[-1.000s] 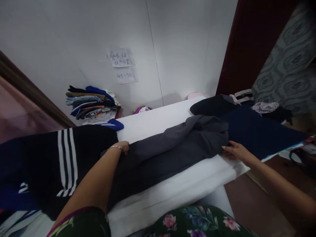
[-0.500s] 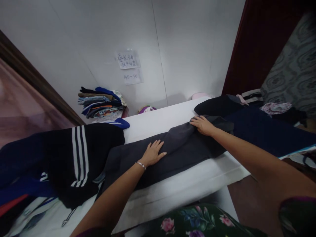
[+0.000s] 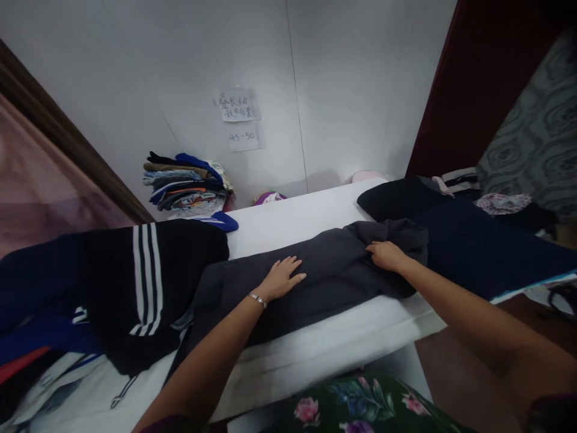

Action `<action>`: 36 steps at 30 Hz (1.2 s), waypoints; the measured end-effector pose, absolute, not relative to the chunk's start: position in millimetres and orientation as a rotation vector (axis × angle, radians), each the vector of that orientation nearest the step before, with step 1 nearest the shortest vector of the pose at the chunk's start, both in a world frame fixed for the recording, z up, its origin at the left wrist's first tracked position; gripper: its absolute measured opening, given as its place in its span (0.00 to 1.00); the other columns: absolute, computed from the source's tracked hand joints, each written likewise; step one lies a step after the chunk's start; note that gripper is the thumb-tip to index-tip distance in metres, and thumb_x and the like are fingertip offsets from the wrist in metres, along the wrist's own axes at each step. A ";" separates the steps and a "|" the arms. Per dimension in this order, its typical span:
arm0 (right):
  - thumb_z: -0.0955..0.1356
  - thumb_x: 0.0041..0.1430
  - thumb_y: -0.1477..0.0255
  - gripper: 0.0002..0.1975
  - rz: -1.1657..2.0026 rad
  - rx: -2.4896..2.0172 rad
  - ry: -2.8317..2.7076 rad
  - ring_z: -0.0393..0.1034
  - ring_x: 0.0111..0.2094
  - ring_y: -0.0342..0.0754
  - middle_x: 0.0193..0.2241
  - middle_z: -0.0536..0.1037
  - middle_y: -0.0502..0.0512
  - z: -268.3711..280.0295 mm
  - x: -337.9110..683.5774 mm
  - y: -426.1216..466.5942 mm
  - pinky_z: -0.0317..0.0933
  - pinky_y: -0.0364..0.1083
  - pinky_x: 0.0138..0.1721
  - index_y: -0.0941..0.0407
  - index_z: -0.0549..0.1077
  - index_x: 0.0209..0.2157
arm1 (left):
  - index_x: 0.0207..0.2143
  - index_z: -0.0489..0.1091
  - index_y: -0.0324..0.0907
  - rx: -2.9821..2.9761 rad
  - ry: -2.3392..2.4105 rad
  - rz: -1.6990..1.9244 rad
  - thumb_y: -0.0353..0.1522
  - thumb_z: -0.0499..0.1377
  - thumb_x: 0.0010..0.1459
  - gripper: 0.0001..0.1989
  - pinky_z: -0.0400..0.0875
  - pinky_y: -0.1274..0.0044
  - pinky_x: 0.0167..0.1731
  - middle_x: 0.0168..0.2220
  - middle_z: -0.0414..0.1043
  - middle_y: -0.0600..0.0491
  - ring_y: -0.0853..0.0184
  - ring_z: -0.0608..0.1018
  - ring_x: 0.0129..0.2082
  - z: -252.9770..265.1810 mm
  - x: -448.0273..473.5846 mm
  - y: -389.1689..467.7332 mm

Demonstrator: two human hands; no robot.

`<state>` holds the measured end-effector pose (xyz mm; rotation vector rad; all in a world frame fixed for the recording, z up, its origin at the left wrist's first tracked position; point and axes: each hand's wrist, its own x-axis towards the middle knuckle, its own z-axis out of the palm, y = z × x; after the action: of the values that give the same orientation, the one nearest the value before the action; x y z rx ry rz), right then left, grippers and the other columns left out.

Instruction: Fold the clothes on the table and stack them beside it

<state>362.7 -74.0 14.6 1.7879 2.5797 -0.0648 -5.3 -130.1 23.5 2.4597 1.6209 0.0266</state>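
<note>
Pulled back from the far edge, the right hand (image 3: 388, 257) has its fingers curled on the dark grey garment (image 3: 324, 252); whether it pinches cloth cannot be told. Apart from it, the left hand (image 3: 279, 279) stays flat, fingers loosely spread. Smoothing seems under way: the matte fabric lies mostly flat along the white desk (image 3: 288, 225), its right end bunched into soft ridges. Beyond, a stack of folded clothes (image 3: 184, 183) rises in uneven layers.
</note>
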 end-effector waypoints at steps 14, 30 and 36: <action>0.57 0.63 0.59 0.27 0.063 2.180 2.449 0.46 0.65 0.64 0.64 0.56 0.64 33.2 364.9 5.1 0.47 0.67 0.58 0.54 0.60 0.61 | 0.65 0.53 0.46 2.409 1.942 -0.035 0.52 0.39 0.63 0.33 0.43 0.56 0.62 0.67 0.49 0.47 0.56 0.49 0.67 -1.8 -23.3 -129.5; 0.58 0.60 0.71 0.22 0.134 2.131 2.415 0.45 0.65 0.63 0.63 0.58 0.68 31.1 361.3 2.3 0.41 0.71 0.58 0.58 0.67 0.55 | 0.64 0.53 0.46 2.350 1.891 0.082 0.55 0.39 0.62 0.35 0.43 0.55 0.62 0.67 0.49 0.48 0.56 0.50 0.67 2.7 -15.6 -139.0; 0.59 0.62 0.58 0.24 -0.044 1.833 2.800 0.46 0.65 0.64 0.63 0.58 0.62 6.7 313.7 11.8 0.41 0.71 0.59 0.50 0.66 0.56 | 0.65 0.53 0.48 2.306 1.878 0.129 0.55 0.39 0.61 0.35 0.41 0.56 0.63 0.68 0.48 0.48 0.57 0.49 0.67 2.3 -14.9 -142.5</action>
<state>313.7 11.8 6.7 1.8329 2.8003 -0.0437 -14.9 -142.5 2.3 2.3058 1.8778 0.1288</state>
